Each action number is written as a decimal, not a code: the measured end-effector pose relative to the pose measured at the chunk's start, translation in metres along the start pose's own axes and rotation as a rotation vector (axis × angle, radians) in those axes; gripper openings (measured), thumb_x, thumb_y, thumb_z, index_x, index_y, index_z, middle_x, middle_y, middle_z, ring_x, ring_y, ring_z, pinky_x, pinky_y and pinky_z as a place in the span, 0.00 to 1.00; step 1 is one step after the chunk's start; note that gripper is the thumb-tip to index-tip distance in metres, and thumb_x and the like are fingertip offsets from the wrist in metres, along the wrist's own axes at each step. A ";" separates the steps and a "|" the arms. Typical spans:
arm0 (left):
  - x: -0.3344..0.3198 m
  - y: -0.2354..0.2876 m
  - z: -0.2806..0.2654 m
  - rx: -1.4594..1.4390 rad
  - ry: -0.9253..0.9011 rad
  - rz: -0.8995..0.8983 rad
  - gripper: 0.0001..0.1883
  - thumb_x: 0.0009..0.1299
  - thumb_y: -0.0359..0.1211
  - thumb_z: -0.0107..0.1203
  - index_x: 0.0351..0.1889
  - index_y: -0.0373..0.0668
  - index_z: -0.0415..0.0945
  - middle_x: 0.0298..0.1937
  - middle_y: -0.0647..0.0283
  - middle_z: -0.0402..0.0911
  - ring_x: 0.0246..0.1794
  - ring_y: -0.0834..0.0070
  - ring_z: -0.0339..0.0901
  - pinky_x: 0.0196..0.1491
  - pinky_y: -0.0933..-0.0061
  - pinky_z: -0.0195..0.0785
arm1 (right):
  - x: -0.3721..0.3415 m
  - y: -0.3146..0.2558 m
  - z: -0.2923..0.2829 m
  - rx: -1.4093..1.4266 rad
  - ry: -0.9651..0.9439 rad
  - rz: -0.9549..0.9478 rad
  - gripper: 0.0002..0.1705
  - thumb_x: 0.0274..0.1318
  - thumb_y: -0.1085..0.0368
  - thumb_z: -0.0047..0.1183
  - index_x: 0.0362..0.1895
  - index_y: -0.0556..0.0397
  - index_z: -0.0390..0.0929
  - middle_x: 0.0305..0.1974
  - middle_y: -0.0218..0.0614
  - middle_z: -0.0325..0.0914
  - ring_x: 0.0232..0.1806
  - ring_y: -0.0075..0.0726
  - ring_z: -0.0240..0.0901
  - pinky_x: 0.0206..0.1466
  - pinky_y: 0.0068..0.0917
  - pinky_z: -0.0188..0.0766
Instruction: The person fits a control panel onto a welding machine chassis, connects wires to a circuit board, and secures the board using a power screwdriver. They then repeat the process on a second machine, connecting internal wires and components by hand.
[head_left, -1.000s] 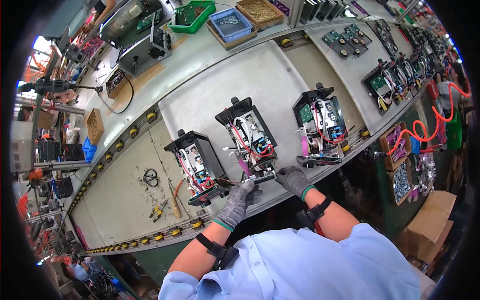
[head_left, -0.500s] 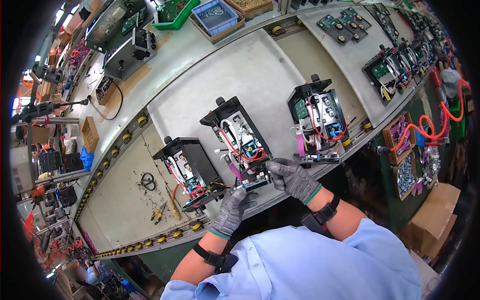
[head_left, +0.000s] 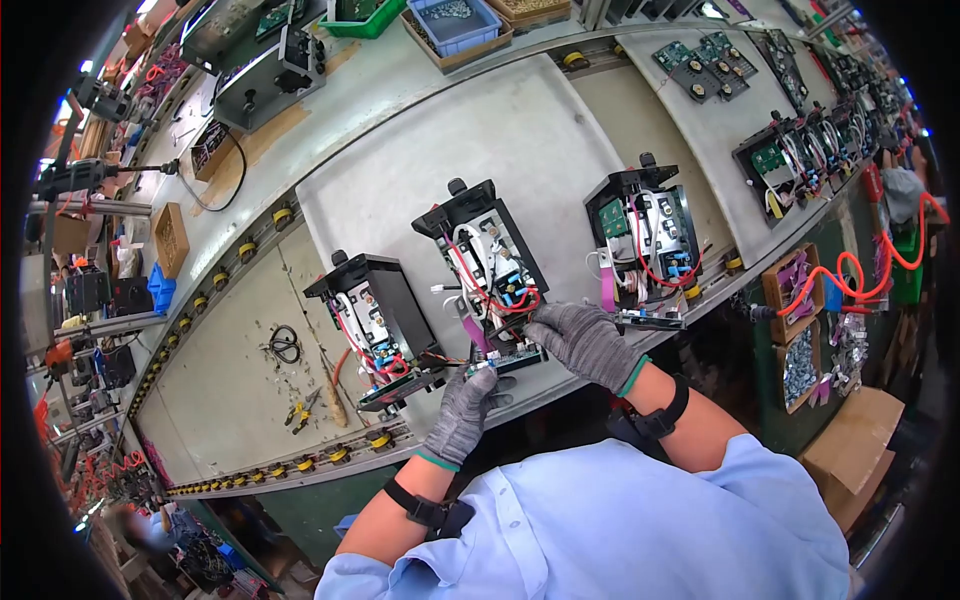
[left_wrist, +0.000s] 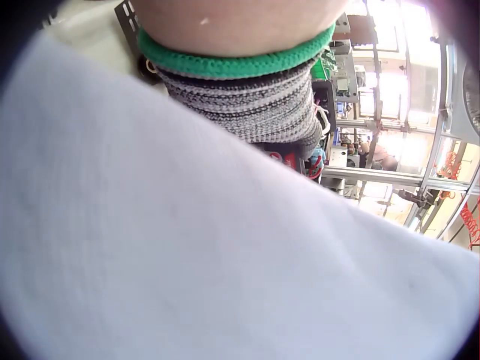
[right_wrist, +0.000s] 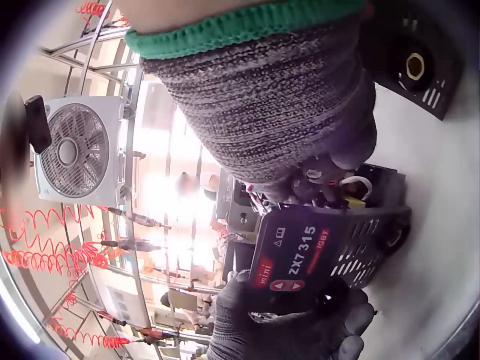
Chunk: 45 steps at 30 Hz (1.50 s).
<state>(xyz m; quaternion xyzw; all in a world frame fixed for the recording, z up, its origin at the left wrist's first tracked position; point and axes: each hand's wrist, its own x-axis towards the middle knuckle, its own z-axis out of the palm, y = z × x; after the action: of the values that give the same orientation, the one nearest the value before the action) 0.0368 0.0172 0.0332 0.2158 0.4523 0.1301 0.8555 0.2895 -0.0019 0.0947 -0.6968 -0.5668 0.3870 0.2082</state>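
Observation:
In the head view, the middle power unit (head_left: 495, 260), an open black chassis with white, red and black wires, lies on a grey board (head_left: 400, 170). My gloved left hand (head_left: 462, 415) grips its front panel, thumb by the small circuit board (head_left: 518, 356). The right wrist view shows that black panel (right_wrist: 311, 251), printed ZX7 315, with the left hand's fingers along its lower edge. My gloved right hand (head_left: 588, 345) pinches wires (head_left: 518, 318) behind the panel; its fingertips are partly hidden there. A sleeve (left_wrist: 187, 240) covers most of the left wrist view.
Similar units stand to the left (head_left: 375, 325) and right (head_left: 645, 240). Further left lie yellow-handled pliers (head_left: 303, 412) and a black cable coil (head_left: 285, 345). Rollers (head_left: 340, 453) line the bench edge. Part bins (head_left: 455, 35) stand at the back, and an orange coiled hose (head_left: 850, 285) hangs right.
My right hand has moved from the panel's right end up and inward to the wires behind it. The left hand has stayed on the panel. The head view has shifted slightly.

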 end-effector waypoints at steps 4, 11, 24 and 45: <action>0.001 -0.002 0.000 0.019 0.027 -0.011 0.36 0.67 0.55 0.66 0.67 0.45 0.72 0.61 0.62 0.80 0.55 0.67 0.80 0.52 0.62 0.76 | 0.008 0.006 -0.004 -0.079 -0.122 -0.020 0.16 0.67 0.50 0.54 0.45 0.48 0.84 0.35 0.44 0.84 0.42 0.52 0.82 0.46 0.47 0.75; 0.002 -0.001 0.003 0.001 0.058 -0.013 0.36 0.67 0.55 0.67 0.66 0.45 0.72 0.59 0.63 0.81 0.53 0.68 0.81 0.51 0.62 0.76 | -0.005 -0.012 -0.027 -0.371 -0.315 -0.157 0.18 0.62 0.58 0.54 0.53 0.51 0.77 0.38 0.43 0.81 0.42 0.52 0.82 0.47 0.48 0.77; 0.004 0.000 0.008 0.005 0.082 0.011 0.34 0.67 0.55 0.67 0.63 0.45 0.74 0.55 0.63 0.83 0.51 0.68 0.82 0.49 0.61 0.76 | 0.007 -0.008 -0.029 -0.509 -0.393 -0.261 0.27 0.56 0.44 0.64 0.49 0.51 0.78 0.35 0.40 0.82 0.40 0.49 0.83 0.44 0.43 0.78; 0.007 0.005 0.019 -0.159 0.079 -0.030 0.32 0.65 0.50 0.70 0.62 0.44 0.76 0.55 0.63 0.83 0.53 0.65 0.82 0.52 0.59 0.77 | 0.157 -0.028 -0.070 -0.520 -0.111 -0.061 0.24 0.68 0.49 0.48 0.39 0.58 0.82 0.30 0.51 0.83 0.38 0.59 0.82 0.56 0.48 0.74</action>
<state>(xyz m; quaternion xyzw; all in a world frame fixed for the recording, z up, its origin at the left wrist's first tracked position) 0.0560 0.0196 0.0403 0.1350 0.4769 0.1613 0.8534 0.3352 0.1653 0.1107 -0.6871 -0.6787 0.2593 0.0023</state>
